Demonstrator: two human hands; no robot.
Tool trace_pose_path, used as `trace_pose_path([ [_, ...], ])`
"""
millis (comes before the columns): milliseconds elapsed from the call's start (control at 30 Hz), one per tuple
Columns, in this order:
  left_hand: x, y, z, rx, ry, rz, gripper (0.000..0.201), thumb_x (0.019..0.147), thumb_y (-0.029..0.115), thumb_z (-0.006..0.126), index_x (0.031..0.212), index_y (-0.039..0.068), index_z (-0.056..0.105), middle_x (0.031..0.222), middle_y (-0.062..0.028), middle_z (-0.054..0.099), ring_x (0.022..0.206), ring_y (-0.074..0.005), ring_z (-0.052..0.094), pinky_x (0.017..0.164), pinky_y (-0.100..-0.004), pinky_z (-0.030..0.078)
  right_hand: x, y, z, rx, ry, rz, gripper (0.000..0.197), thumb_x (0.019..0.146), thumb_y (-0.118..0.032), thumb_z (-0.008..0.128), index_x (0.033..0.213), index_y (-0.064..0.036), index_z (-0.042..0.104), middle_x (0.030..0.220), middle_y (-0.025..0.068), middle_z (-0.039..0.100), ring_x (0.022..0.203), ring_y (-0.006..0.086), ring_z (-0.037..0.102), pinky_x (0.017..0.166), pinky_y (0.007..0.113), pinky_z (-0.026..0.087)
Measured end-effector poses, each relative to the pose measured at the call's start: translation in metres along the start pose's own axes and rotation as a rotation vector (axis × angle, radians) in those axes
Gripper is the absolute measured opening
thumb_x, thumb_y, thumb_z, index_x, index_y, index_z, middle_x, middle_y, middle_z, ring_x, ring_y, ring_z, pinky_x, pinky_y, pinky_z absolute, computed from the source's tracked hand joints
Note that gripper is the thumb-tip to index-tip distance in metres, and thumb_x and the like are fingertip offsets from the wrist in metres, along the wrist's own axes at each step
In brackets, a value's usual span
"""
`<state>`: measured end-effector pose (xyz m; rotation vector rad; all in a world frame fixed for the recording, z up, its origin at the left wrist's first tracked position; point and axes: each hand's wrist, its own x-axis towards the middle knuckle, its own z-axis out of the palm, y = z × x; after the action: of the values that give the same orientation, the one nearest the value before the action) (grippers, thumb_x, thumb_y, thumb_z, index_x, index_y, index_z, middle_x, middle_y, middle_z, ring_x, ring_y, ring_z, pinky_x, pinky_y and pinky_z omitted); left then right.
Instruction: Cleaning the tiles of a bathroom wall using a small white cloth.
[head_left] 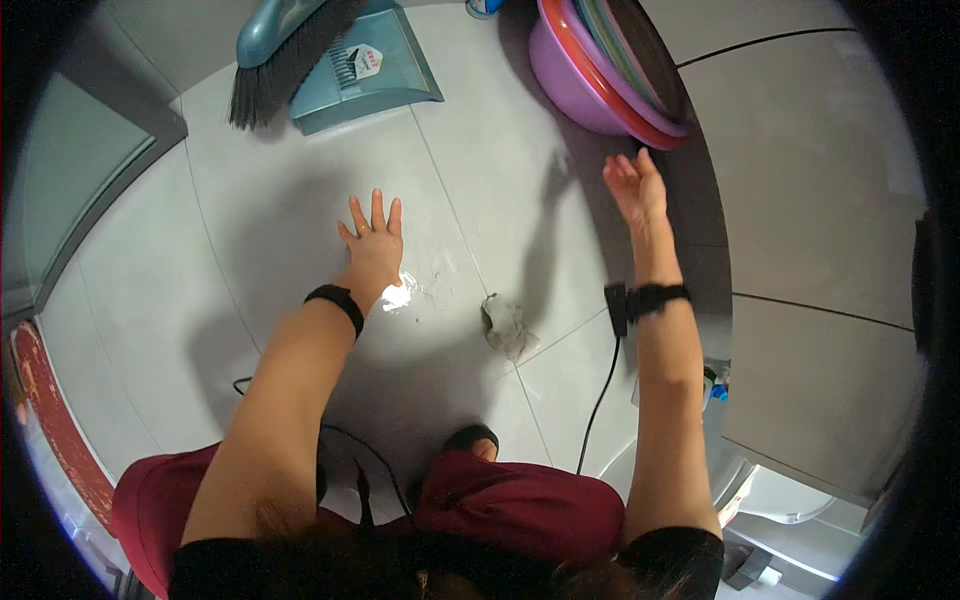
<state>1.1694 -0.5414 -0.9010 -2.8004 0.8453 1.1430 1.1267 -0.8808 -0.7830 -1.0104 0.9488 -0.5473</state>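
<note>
My left hand [373,250] reaches over the pale tiled floor with its fingers spread and nothing in it. Beside its thumb, a small wet patch [398,294] shines on the tiles. My right hand [638,190] is raised at the right, palm turned inward, fingers apart and holding nothing. Just past its fingertips leans a stack of basins, a purple basin [570,75] and a red basin [640,122] among them. Between my arms lies a crumpled whitish wad [508,328], which could be tissue or cloth. Black straps with cables circle both wrists.
A blue-grey dustpan [385,75] and a dark-bristled broom [275,85] stand at the far left. Grey wall panels [810,170] rise on the right. A toilet [785,497] shows at the lower right. My slippered foot [475,440] is close below the wad.
</note>
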Motion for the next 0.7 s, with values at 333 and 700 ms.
trace_pose_path([
  [333, -0.015, -0.004, -0.007, -0.033, -0.107, -0.041, 0.128, 0.057, 0.029, 0.082, 0.138, 0.01, -0.016, 0.14, -0.0229, -0.023, 0.125, -0.0509, -0.016, 0.097, -0.0672, 0.008, 0.152, 0.005, -0.005, 0.369, 0.233, 0.09, 0.036, 0.089, -0.023, 0.046, 0.12, -0.0056, 0.044, 0.12, 0.0123, 0.049, 0.105, 0.0317, 0.048, 0.088, 0.053, 0.04],
  [700, -0.012, -0.006, -0.013, -0.048, -0.047, 0.018, 0.128, 0.055, 0.028, 0.082, 0.139, 0.015, -0.014, 0.142, -0.0179, -0.022, 0.127, -0.0492, -0.015, 0.097, -0.0672, 0.009, 0.052, -0.014, -0.183, 0.352, 0.304, -0.285, 0.038, 0.085, -0.032, 0.049, 0.113, -0.0069, 0.053, 0.113, 0.0096, 0.055, 0.098, 0.0259, 0.054, 0.082, 0.042, 0.047],
])
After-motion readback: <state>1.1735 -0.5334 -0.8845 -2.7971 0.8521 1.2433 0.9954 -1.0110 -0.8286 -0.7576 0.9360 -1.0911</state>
